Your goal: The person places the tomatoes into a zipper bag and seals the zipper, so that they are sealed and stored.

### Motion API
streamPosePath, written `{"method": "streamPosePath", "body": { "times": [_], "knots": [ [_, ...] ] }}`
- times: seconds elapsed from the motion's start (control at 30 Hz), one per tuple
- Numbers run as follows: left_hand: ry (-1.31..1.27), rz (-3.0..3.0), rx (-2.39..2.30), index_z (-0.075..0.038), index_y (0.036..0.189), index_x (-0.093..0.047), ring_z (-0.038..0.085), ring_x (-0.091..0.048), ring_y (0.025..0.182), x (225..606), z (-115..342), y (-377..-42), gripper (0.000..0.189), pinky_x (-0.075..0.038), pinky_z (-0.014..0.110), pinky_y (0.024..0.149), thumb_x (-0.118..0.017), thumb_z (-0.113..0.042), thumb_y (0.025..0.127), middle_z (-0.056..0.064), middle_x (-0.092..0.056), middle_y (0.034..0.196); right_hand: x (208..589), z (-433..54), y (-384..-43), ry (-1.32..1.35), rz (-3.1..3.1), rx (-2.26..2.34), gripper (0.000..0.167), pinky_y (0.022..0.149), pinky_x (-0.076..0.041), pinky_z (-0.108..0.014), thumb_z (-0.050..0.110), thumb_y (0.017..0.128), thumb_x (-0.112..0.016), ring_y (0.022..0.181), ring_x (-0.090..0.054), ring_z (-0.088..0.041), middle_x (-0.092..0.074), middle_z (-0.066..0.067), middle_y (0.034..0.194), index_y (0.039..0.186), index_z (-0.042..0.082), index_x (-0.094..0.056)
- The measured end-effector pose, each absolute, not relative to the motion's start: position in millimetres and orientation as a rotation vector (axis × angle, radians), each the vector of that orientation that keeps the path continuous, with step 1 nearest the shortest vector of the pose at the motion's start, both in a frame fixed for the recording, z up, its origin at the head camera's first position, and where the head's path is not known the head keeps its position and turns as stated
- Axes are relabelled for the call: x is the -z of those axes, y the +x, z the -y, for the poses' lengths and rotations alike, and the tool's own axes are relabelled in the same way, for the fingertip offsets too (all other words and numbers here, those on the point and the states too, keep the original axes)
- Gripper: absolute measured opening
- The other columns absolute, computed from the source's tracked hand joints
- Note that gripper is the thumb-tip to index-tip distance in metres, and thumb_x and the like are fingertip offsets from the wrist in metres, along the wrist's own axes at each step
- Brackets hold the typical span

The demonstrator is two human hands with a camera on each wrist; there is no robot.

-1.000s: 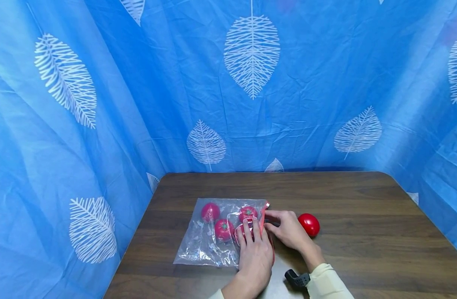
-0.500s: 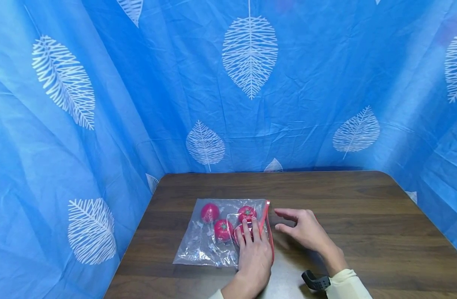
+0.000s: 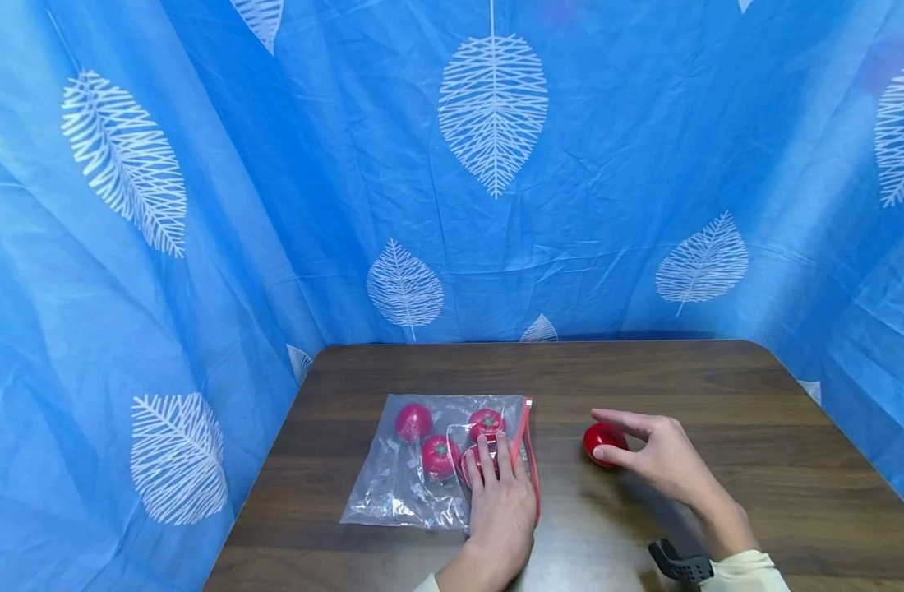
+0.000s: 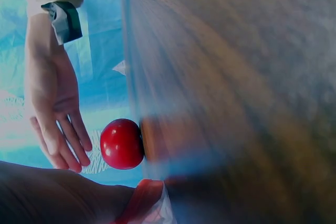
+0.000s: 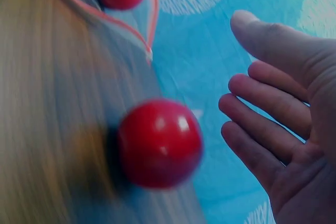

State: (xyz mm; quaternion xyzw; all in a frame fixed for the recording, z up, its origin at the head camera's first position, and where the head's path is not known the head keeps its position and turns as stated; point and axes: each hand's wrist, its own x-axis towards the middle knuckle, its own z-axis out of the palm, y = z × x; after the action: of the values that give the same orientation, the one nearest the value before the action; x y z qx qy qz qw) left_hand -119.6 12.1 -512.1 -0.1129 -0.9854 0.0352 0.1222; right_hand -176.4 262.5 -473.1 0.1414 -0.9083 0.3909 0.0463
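A clear zip bag (image 3: 393, 493) with a red edge lies flat on the table, several red tomatoes (image 3: 413, 422) inside it. My left hand (image 3: 502, 501) rests on the bag by its red edge, fingers straight over a tomato. To the bag's right, a loose shiny tomato (image 3: 603, 440) sits on the wood. Above and beside it hovers my right hand (image 3: 662, 452), thumb and fingers spread. In the right wrist view a gap shows between this hand (image 5: 283, 98) and the loose tomato (image 5: 160, 144). The bag's mouth (image 5: 94, 11) stands apart there.
The dark wooden table (image 3: 689, 378) has rounded far corners. Blue curtains (image 3: 585, 205) with white leaf prints hang behind it and at both sides. A black strap device (image 3: 681, 564) is worn on my right wrist.
My right hand has left the bag's red edge and moved right to the loose tomato, its fingers spreading wider. My left hand has stayed on the bag.
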Motion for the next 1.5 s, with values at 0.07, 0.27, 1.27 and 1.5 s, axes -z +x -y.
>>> {"method": "streamPosePath", "body": {
  "times": [0.07, 0.27, 1.27, 1.5],
  "knots": [
    [-0.339, 2.903, -0.084, -0.006, 0.15, -0.065, 0.05, -0.05, 0.151, 512, -12, -120, 0.058, -0.044, 0.064, 0.122, -0.078, -0.02, 0.095, 0.021, -0.054, 0.164, 472, -272, -175, 0.418, 2.784, -1.194, 0.057, 0.104, -0.058, -0.061, 0.037, 0.092, -0.091, 0.13, -0.072, -0.04, -0.077, -0.011, 0.138, 0.141, 0.014, -0.075],
    [-0.355, 2.962, -0.036, -0.005, 0.153, -0.062, 0.052, -0.047, 0.153, 511, -11, -121, 0.072, -0.042, 0.065, 0.123, -0.087, -0.022, 0.088, 0.022, -0.052, 0.166, 471, -302, -172, 0.406, 2.828, -1.171, 0.06, 0.103, -0.062, -0.037, 0.036, 0.093, -0.09, 0.133, -0.07, -0.037, -0.075, -0.009, 0.142, 0.145, 0.013, -0.072],
    [-0.359, 2.93, -0.05, -0.005, 0.152, -0.063, 0.05, -0.049, 0.152, 512, -12, -120, 0.061, -0.043, 0.064, 0.122, -0.079, -0.018, 0.094, 0.021, -0.054, 0.164, 499, -349, -167, 0.309, 2.841, -1.297, 0.058, 0.092, -0.052, -0.009, 0.033, 0.096, -0.087, 0.118, -0.059, 0.019, -0.073, -0.017, 0.144, 0.144, 0.006, -0.07],
    [-0.368, 3.006, -0.017, -0.007, 0.154, -0.062, 0.051, -0.045, 0.155, 510, -11, -123, 0.077, -0.04, 0.066, 0.124, -0.09, -0.021, 0.084, 0.021, -0.051, 0.167, 510, -340, -174, 0.312, 2.864, -1.317, 0.06, 0.093, -0.058, -0.016, 0.032, 0.095, -0.087, 0.121, -0.07, 0.004, -0.073, -0.016, 0.144, 0.146, 0.005, -0.069]
  ]
}}
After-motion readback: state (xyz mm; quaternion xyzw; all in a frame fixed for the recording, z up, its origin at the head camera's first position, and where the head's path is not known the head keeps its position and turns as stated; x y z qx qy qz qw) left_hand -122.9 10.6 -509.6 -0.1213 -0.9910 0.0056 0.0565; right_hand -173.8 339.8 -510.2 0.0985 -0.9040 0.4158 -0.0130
